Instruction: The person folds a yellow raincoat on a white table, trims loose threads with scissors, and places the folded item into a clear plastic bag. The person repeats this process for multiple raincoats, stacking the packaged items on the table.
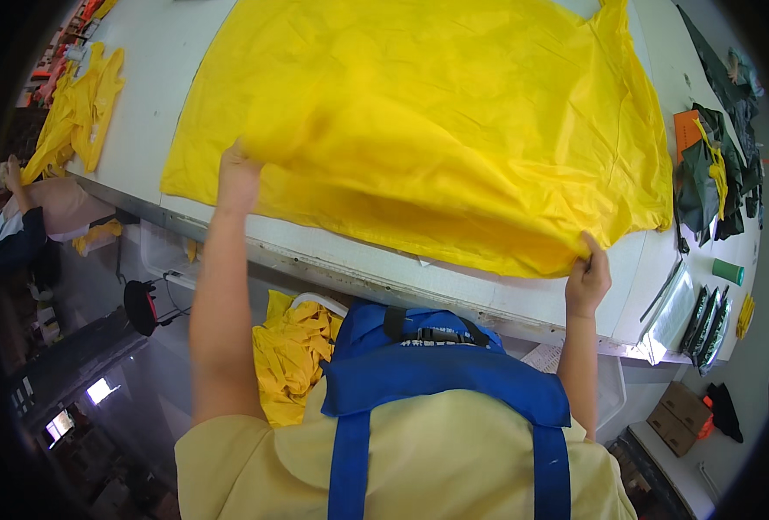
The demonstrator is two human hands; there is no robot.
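Observation:
A large sheet-like yellow garment (454, 113) of thin, shiny fabric is spread over the white table in front of me. My left hand (241, 178) is closed on its near layer at the left, and the cloth beside that hand is raised and blurred by motion. At the near right corner my right hand (588, 277) pinches the garment's edge between thumb and fingers. Between my hands the near part of the fabric billows, with its lower edge lying along the table's front.
Yellow cloth (293, 351) fills a white bin under the table. Another yellow garment (81, 108) lies at the far left, near a person's arm (20, 191). Dark green garments (705, 182), a green roll (728, 272) and flat packages (705, 325) are on the right. Cardboard boxes (677, 419) stand lower right.

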